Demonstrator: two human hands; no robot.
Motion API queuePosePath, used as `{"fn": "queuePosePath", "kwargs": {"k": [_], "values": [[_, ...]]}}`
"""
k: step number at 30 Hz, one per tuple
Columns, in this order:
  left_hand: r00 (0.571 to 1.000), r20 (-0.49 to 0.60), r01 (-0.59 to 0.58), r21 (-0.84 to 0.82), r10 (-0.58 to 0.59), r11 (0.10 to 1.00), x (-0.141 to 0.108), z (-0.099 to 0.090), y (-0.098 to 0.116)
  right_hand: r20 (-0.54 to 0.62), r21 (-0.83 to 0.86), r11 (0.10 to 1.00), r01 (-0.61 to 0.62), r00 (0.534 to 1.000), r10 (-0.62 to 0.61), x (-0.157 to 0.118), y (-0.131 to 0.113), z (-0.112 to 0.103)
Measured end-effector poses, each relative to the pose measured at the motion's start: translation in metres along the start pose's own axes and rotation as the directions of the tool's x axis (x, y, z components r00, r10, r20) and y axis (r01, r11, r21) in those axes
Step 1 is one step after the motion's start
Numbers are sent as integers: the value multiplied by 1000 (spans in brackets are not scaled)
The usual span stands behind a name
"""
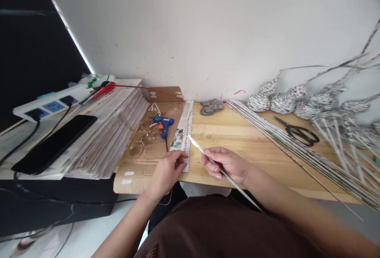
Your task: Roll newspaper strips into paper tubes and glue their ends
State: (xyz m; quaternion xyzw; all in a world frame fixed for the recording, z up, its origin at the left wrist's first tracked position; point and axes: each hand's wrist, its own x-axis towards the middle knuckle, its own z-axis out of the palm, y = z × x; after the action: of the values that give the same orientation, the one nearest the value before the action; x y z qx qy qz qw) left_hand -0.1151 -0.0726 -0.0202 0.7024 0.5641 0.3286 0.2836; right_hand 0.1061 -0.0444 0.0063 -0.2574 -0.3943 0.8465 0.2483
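Note:
My right hand is closed around a thin rolled paper tube. The tube's flattened white end points up and left, and its tail runs down past my lap. Curled over the lower part of a folded newspaper strip is my left hand, its thumb and fingers bent toward each other. Whatever may be between those fingers is too small to make out. Just beyond that hand, a blue glue gun lies on a stained cardboard sheet.
Stacked newspaper sheets stand at left, with a black phone and a power strip on top. A grey cloth lies by the wall. At right are long paper tubes, black scissors and several woven paper gourds.

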Motion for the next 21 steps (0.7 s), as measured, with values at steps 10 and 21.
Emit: {"fn": "queuePosePath", "kwargs": {"k": [10,21], "values": [[992,-46,-102,251,117,963,-11,-20,-13,-189,-437,894,98,962,-198,-1,-5,9],[992,-123,31,98,-19,995,-14,-21,0,-15,-999,36,7,807,-591,-2,0,25]]}}
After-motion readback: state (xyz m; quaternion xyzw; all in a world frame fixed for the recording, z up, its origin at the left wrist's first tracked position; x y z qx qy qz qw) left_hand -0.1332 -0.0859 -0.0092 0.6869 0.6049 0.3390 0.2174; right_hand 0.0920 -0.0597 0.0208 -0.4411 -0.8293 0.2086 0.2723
